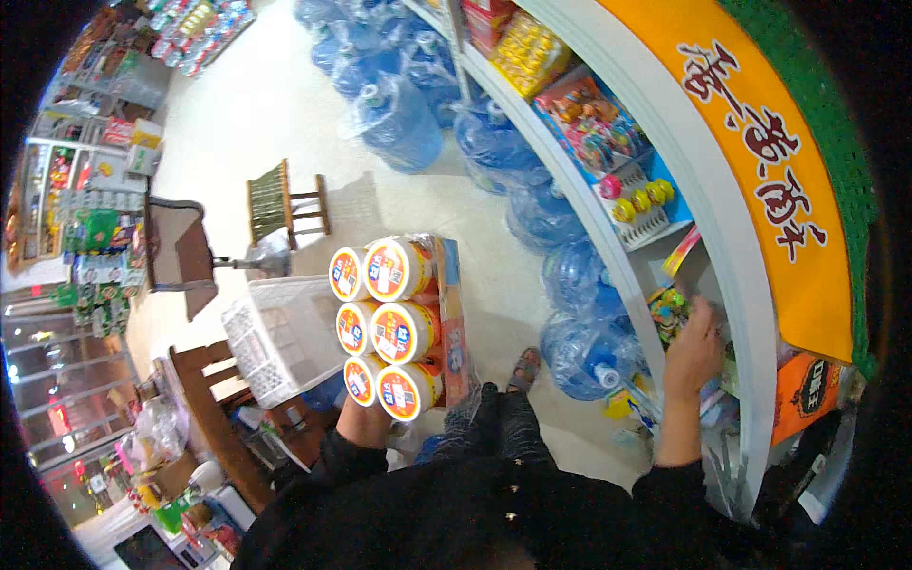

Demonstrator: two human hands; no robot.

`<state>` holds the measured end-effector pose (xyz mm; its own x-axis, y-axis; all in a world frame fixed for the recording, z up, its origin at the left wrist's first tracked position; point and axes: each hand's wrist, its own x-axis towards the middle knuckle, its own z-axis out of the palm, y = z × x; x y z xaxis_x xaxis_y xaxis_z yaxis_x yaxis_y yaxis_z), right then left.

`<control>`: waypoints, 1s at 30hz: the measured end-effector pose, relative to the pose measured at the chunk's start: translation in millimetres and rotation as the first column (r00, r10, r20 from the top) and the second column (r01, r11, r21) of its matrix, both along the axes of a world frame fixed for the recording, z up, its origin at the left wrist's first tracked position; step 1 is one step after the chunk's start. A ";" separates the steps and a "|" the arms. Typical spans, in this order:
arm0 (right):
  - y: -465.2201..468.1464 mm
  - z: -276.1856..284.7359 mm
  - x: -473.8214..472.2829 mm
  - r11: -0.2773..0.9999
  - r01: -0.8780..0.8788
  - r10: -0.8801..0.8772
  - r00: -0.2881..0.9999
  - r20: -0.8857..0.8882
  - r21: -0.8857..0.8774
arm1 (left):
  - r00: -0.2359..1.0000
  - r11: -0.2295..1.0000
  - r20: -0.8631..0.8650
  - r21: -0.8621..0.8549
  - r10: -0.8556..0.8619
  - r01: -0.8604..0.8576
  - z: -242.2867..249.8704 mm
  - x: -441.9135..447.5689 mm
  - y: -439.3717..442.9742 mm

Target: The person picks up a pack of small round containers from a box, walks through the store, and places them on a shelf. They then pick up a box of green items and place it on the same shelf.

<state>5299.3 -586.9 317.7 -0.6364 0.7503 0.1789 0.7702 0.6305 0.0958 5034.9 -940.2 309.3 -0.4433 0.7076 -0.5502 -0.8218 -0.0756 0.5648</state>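
Observation:
A plastic-wrapped pack of several lidded tubs (399, 331), with white lids and orange-and-yellow labels, is held up before me on its cardboard tray (450, 313). My left hand (363, 422) bears it from below; the fingers are hidden behind the tubs, and only the wrist side shows. At the right, my right hand (697, 349) reaches into a white shelf unit (627, 274). Its fingers are beside or on some colourful small packets (667, 313); whether they grip one cannot be made out. A pink-and-yellow stick packet (680, 251) leans just above that hand.
Large blue water bottles (406, 132) in plastic film line the floor along the shelf. Boxed sweets (595, 128) fill upper compartments. To the left stand a white plastic crate (285, 335), a small woven stool (269, 203) and a brown-framed chair (178, 246). Stocked shelves (107, 164) lie beyond.

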 end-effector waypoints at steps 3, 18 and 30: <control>-74.5 44.3 -8.4 0.960 -0.277 0.274 0.958 -0.089 -0.029 | 0.994 0.998 -0.091 -0.020 0.058 -0.060 31.9 -9.6 -25.0; -182.7 170.0 -113.4 0.168 -0.902 0.890 0.313 -0.333 -0.398 | 0.947 0.988 -0.311 -0.099 0.081 -0.117 111.7 22.3 -87.7; -216.9 148.0 -100.4 0.061 -0.890 0.303 0.448 -0.841 -0.452 | 0.887 0.969 -0.457 -0.242 -0.063 -0.056 126.0 57.1 -113.3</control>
<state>5198.9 -803.7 465.7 -0.9682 0.0231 0.2490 -0.2240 0.3628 -0.9046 5092.0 -1053.4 435.2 -0.6847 0.5814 -0.4394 -0.4662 0.1140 0.8773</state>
